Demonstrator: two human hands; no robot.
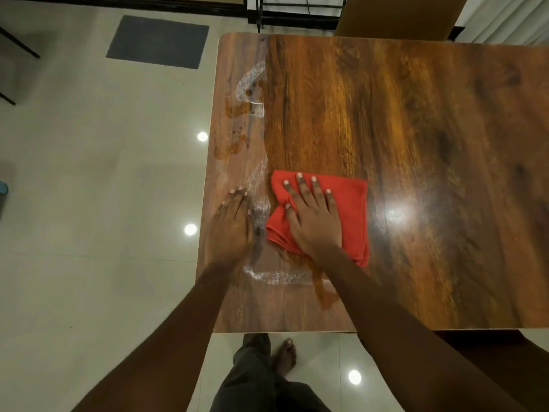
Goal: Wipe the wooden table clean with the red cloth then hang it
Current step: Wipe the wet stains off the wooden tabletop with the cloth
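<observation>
arms: bare, no sleeves/watch | trousers (255, 379): dark grey, loose | foot (284, 356): bare, no shoe

Cloth (347, 203) on worktop (416, 144), near-left quarter.
The right grip (315, 215) lies flat on the cloth. The left grip (231, 224) rests on the worktop just left of it, near the left edge. Wet streaks (252, 93) run behind and before both. A mat (157, 41) lies on the floor (89, 173), far left.
</observation>
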